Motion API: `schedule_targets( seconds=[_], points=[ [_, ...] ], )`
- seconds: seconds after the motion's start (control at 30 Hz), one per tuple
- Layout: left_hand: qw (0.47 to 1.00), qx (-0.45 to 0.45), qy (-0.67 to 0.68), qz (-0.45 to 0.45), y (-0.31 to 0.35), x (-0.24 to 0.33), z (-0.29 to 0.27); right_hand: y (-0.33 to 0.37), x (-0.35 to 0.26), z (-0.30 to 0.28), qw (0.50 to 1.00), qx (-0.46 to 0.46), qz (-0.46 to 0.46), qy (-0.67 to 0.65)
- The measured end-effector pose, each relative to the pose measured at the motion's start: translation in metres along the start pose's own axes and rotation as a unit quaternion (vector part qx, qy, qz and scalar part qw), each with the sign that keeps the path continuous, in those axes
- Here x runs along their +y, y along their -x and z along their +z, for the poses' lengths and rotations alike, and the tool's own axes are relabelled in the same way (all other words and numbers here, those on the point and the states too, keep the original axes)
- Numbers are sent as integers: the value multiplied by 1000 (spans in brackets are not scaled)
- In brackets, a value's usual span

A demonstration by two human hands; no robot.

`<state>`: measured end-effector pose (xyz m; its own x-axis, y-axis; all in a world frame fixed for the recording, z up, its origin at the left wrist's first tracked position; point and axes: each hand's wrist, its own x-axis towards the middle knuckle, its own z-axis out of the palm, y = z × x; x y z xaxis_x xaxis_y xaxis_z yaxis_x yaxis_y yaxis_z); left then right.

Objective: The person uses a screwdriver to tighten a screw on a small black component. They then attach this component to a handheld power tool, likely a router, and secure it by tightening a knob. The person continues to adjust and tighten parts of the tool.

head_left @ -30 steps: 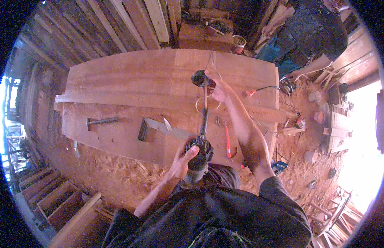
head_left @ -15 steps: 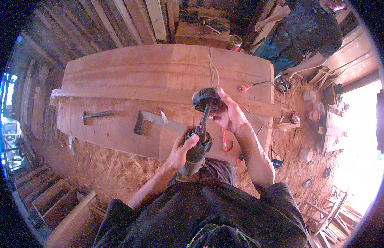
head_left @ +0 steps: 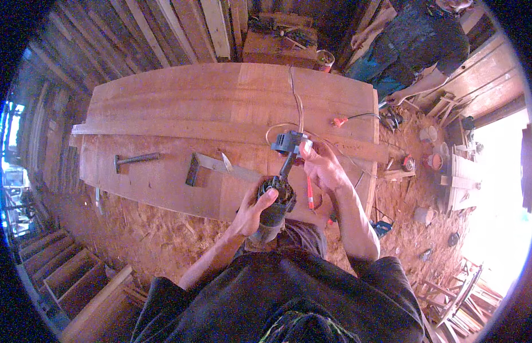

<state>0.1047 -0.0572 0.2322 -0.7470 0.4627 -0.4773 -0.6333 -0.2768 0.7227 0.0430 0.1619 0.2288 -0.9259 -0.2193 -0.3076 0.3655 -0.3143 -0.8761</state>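
Observation:
My left hand [head_left: 259, 207] is wrapped round the dark cylindrical body of a power tool [head_left: 271, 220], held upright before my lap, its top end uncovered. Gripped between the thumb and fingers of my right hand [head_left: 323, 163] is the tool's black ribbed end cap [head_left: 286, 143], tilted above the body. A dark rod-like part [head_left: 286, 167] spans the gap between cap and body; I cannot make out what it joins. Just below my right hand a red slim-handled tool [head_left: 310, 193] lies on the wooden bench [head_left: 180, 91].
A hammer [head_left: 136, 159] and a try square [head_left: 194, 167] lie on the bench's left half. An orange plug [head_left: 338, 122] is at the right, and a pale cord [head_left: 298, 103] crosses the boards. A person [head_left: 417, 48] bends down at the far right. Shavings [head_left: 174, 226] cover the floor.
My right hand has turned the end cap, so its ribbed side now shows and its hollow underside is hidden. The body has barely moved. The other person has shifted slightly.

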Motion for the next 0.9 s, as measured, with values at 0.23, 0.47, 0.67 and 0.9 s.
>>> schedule_targets(
  seconds=[0.23,0.47,0.67,0.9],
  points=[
    [1000,-19,-3,6,-4,-6,-6,5,-18,19,982,43,-144,112],
    [1000,-7,-27,14,-8,-4,-2,12,-15,19,989,72,-66,108],
    [1000,-2,-19,21,-12,-11,-5,4,-15,24,984,86,-135,81],
    [1000,-27,-8,1,-9,-15,-11,-10,-9,10,985,102,-115,79]
  ],
)
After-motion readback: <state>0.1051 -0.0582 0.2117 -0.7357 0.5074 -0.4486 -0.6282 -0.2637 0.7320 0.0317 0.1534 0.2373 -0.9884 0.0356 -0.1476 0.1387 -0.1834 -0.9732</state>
